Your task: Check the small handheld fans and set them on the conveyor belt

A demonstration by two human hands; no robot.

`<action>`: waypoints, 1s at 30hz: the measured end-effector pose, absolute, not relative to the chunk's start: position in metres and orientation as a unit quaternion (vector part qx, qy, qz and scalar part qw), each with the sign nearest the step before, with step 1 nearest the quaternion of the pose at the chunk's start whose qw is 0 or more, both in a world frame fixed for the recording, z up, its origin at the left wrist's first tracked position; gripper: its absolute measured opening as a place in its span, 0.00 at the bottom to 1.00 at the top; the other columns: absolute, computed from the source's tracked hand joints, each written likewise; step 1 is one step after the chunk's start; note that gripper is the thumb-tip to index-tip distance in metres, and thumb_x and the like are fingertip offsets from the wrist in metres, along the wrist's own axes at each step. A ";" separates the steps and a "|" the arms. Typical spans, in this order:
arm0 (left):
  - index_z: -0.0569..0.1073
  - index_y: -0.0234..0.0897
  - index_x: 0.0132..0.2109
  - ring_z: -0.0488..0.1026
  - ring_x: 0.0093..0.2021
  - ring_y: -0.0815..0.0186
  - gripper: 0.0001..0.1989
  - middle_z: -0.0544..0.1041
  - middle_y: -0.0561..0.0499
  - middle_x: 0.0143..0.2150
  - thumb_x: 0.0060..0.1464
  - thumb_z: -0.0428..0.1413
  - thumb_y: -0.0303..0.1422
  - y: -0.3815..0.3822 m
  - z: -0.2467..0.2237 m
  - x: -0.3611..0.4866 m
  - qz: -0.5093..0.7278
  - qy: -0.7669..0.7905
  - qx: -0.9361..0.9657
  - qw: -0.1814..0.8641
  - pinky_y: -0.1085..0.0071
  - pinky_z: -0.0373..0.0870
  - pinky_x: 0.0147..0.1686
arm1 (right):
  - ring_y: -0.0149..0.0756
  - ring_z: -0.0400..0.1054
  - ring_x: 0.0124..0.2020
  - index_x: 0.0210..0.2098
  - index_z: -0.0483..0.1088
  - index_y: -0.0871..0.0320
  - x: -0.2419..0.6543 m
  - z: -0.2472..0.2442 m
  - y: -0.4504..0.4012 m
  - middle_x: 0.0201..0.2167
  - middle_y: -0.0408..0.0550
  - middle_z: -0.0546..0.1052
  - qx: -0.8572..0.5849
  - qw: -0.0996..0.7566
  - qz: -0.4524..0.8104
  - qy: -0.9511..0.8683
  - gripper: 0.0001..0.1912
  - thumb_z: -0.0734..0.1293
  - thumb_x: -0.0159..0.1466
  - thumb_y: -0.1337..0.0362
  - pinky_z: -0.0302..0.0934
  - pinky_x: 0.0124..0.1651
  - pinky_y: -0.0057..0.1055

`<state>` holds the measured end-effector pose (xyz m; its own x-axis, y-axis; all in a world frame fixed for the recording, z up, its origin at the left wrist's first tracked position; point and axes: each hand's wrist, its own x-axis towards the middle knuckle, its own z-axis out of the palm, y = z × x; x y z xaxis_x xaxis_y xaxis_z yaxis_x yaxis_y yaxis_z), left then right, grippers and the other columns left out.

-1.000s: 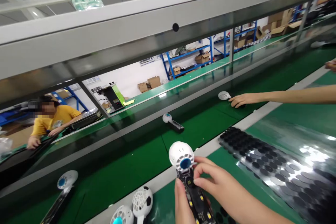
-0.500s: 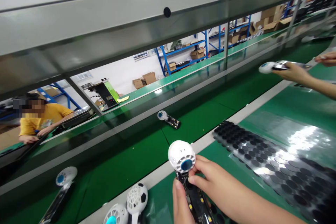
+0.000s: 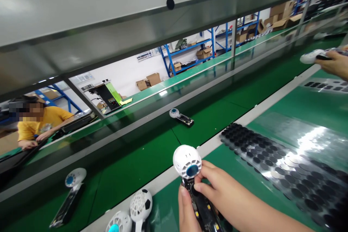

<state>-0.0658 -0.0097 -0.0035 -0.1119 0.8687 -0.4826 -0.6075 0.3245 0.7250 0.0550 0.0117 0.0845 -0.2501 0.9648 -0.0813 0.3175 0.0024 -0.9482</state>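
Observation:
A handheld fan (image 3: 187, 161) with a white ball-shaped head, blue centre and open black body with small yellow lights stands upright before me. My left hand (image 3: 187, 208) is closed around the left side of its body. With thumb and fingers, my right hand (image 3: 208, 183) grips it just below the head, the thumb pressing beside a small black disc (image 3: 194, 190). Lower left, a fan with a football-patterned head (image 3: 140, 204) lies beside another fan with a turquoise centre (image 3: 118, 222). Right of my hands lies a clear sheet of black round stickers (image 3: 272, 163).
On the green conveyor belt (image 3: 130, 174) lie two more fans, one farther off (image 3: 181, 116) and one at left (image 3: 71, 197). A co-worker's hand (image 3: 335, 65) holds a fan at right. A person in yellow (image 3: 53, 119) sits beyond the belt. A metal beam (image 3: 122, 18) crosses above.
Both fans on the belt have shifted to the right. The co-worker's hand and fan at right have moved farther right. My hands keep the same grip on the fan.

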 end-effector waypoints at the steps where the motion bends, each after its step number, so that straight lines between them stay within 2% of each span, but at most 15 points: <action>1: 0.72 0.43 0.43 0.59 0.58 0.59 0.13 0.71 0.49 0.50 0.49 0.55 0.39 -0.010 -0.003 -0.065 0.567 0.490 0.138 0.648 0.73 0.68 0.46 | 0.32 0.65 0.36 0.24 0.60 0.56 0.055 0.084 0.011 0.38 0.42 0.67 -0.512 0.335 0.485 -0.625 0.07 0.57 0.57 0.70 0.58 0.38 0.26; 8: 0.72 0.45 0.42 0.63 0.55 0.57 0.14 0.74 0.49 0.46 0.48 0.55 0.42 -0.012 -0.003 -0.058 0.566 0.493 0.140 0.646 0.71 0.68 0.45 | 0.33 0.65 0.37 0.24 0.61 0.56 0.055 0.087 0.010 0.38 0.43 0.67 -0.524 0.327 0.467 -0.633 0.07 0.58 0.56 0.72 0.58 0.39 0.28; 15: 0.72 0.42 0.43 0.70 0.48 0.55 0.16 0.76 0.46 0.40 0.49 0.53 0.45 -0.015 0.001 -0.047 0.588 0.497 0.095 0.631 0.67 0.69 0.43 | 0.33 0.64 0.43 0.23 0.60 0.56 0.052 0.081 0.008 0.43 0.43 0.65 -0.501 0.378 0.477 -0.615 0.07 0.58 0.55 0.73 0.59 0.43 0.26; 19: 0.72 0.38 0.43 0.70 0.49 0.54 0.20 0.76 0.45 0.42 0.46 0.56 0.46 -0.017 0.005 -0.047 0.599 0.500 0.088 0.619 0.66 0.69 0.43 | 0.32 0.65 0.42 0.30 0.60 0.54 0.050 0.076 0.005 0.42 0.43 0.66 -0.505 0.403 0.508 -0.569 0.07 0.59 0.54 0.73 0.60 0.42 0.26; 22: 0.73 0.35 0.42 0.73 0.43 0.51 0.23 0.77 0.43 0.37 0.44 0.57 0.48 -0.017 0.012 -0.047 0.584 0.496 0.094 0.636 0.63 0.71 0.39 | 0.29 0.67 0.32 0.36 0.57 0.52 0.048 0.068 0.005 0.36 0.41 0.69 -0.509 0.397 0.580 -0.498 0.10 0.61 0.55 0.69 0.61 0.30 0.23; 24: 0.73 0.36 0.41 0.75 0.38 0.52 0.23 0.78 0.44 0.32 0.41 0.59 0.47 -0.015 0.018 -0.047 0.576 0.481 0.106 0.652 0.63 0.72 0.35 | 0.25 0.65 0.21 0.39 0.55 0.50 0.048 0.058 0.006 0.35 0.40 0.69 -0.482 0.392 0.643 -0.448 0.10 0.60 0.58 0.61 0.54 0.18 0.21; 25: 0.72 0.36 0.41 0.76 0.35 0.53 0.23 0.78 0.45 0.30 0.39 0.60 0.46 -0.013 0.020 -0.048 0.575 0.473 0.113 0.657 0.63 0.72 0.33 | 0.25 0.64 0.19 0.40 0.55 0.50 0.048 0.051 0.007 0.36 0.40 0.69 -0.467 0.405 0.664 -0.422 0.12 0.60 0.58 0.56 0.52 0.15 0.21; 27: 0.72 0.37 0.40 0.76 0.31 0.55 0.23 0.78 0.47 0.27 0.36 0.63 0.43 -0.008 0.022 -0.050 0.577 0.471 0.126 0.655 0.66 0.72 0.29 | 0.29 0.68 0.26 0.42 0.55 0.50 0.051 0.035 0.012 0.39 0.43 0.68 -0.457 0.457 0.667 -0.372 0.18 0.60 0.57 0.48 0.61 0.20 0.24; 28: 0.72 0.36 0.39 0.76 0.28 0.57 0.23 0.77 0.47 0.26 0.35 0.64 0.43 -0.006 0.022 -0.052 0.578 0.478 0.135 0.648 0.67 0.71 0.27 | 0.33 0.69 0.33 0.42 0.56 0.51 0.053 0.025 0.015 0.41 0.45 0.68 -0.465 0.487 0.646 -0.358 0.21 0.60 0.56 0.46 0.65 0.28 0.27; 30: 0.72 0.34 0.35 0.75 0.24 0.60 0.22 0.77 0.47 0.24 0.34 0.64 0.43 0.000 0.023 -0.056 0.577 0.493 0.170 0.628 0.71 0.68 0.22 | 0.39 0.66 0.44 0.41 0.59 0.52 0.058 0.007 0.021 0.43 0.47 0.67 -0.491 0.527 0.589 -0.366 0.22 0.61 0.55 0.45 0.64 0.43 0.34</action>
<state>-0.0558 -0.0002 0.0228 -0.1537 0.8928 -0.4233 -0.5574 0.2754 0.7832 0.0575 0.0208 0.0074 0.0387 0.9804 -0.1933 -0.2622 -0.1767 -0.9487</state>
